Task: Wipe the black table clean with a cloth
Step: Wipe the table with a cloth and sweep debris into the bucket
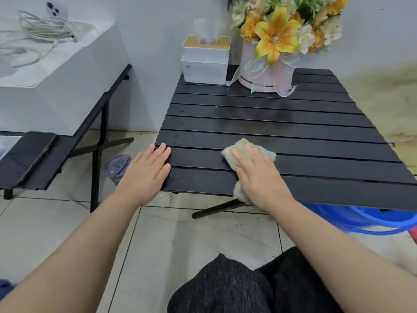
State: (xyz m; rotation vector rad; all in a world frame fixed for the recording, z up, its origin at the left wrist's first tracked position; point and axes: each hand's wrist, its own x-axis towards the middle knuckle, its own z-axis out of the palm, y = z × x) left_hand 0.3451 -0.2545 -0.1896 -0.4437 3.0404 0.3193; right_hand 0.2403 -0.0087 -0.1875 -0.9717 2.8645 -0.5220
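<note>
The black slatted table (282, 132) stands in front of me, its middle slats showing a damp sheen. A pale beige-green cloth (242, 146) lies on the near slats, with one end hanging over the front edge. My right hand (259, 175) presses flat on the cloth with straight fingers. Resting flat on the table's near left corner is my left hand (146, 170), fingers straight and holding nothing.
A white tissue box (205, 61) and a flower bouquet in a white round box (266, 71) stand at the table's far edge. Left is another black table (33, 163) bearing a white box (56, 71). A blue basin (365, 219) sits under the table's right side.
</note>
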